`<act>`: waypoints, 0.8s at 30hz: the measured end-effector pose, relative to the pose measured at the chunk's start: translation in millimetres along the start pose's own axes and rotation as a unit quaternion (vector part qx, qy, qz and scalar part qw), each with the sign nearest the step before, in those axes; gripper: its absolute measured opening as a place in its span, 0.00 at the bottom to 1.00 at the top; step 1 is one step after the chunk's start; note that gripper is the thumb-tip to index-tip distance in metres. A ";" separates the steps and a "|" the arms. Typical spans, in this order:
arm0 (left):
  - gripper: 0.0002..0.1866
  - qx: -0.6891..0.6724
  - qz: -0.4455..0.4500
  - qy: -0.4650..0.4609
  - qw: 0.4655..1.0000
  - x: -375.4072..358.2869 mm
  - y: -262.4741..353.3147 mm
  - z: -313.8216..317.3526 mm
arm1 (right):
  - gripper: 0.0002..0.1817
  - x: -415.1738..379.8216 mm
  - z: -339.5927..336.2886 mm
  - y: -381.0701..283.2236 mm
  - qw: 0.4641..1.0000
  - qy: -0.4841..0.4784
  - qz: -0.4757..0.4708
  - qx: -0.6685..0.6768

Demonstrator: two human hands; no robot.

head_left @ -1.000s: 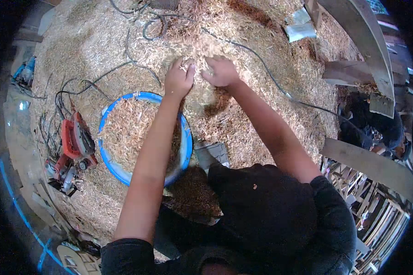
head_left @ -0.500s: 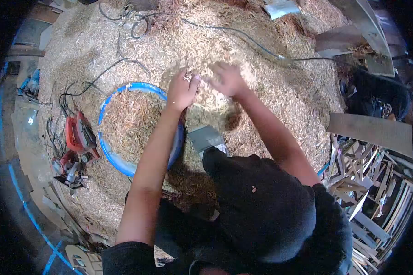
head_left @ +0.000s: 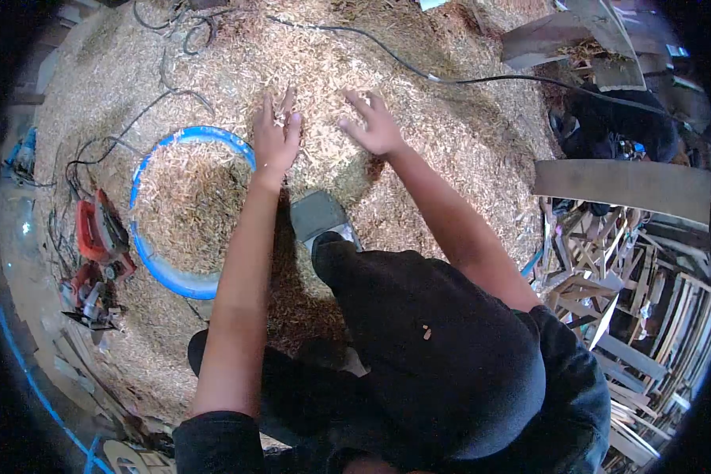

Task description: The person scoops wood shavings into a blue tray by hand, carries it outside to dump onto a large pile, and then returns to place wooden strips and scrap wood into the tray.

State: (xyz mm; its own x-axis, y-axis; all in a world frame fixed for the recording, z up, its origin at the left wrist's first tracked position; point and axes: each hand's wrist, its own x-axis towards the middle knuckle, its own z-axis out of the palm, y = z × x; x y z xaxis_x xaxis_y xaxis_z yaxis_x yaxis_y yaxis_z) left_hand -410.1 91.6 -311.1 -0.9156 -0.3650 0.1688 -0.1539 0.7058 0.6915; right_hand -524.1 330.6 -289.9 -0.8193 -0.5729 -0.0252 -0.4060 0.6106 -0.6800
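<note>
While we hold both our left hand (head_left: pixel 273 147) and our right hand (head_left: pixel 381 136) open, fingers spread, the loose wood shavings (head_left: pixel 321 118) lie between them and to their far side, with the blue-rimmed tub (head_left: pixel 205 132) left, nearer our left hand.

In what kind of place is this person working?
Probably a woodworking shop: wood shavings cover the floor, a red power tool lies left of the blue-rimmed tub, and scrap wood is piled at the right.
</note>
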 end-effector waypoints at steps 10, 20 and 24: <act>0.32 0.011 -0.039 -0.071 0.997 -18.6 17.3 22.6 | 0.57 -28.5 11.8 -29.7 0.999 0.042 -0.011 -0.032; 0.30 0.089 0.044 -0.010 0.995 -16.9 20.4 24.7 | 0.58 -19.9 17.5 -39.0 0.989 0.024 0.032 -0.143; 0.36 0.037 -0.042 0.006 0.998 -22.8 6.5 36.7 | 0.56 -15.2 19.9 -35.2 0.993 0.021 0.020 -0.111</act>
State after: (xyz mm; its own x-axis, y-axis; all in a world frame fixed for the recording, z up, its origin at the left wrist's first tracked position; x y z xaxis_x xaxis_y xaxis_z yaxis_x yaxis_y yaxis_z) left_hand -403.9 126.8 -336.2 -0.8942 -0.4311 0.1208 -0.2572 0.7156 0.6494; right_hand -489.3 306.9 -280.1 -0.8511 -0.5248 -0.0161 -0.4477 0.7413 -0.5000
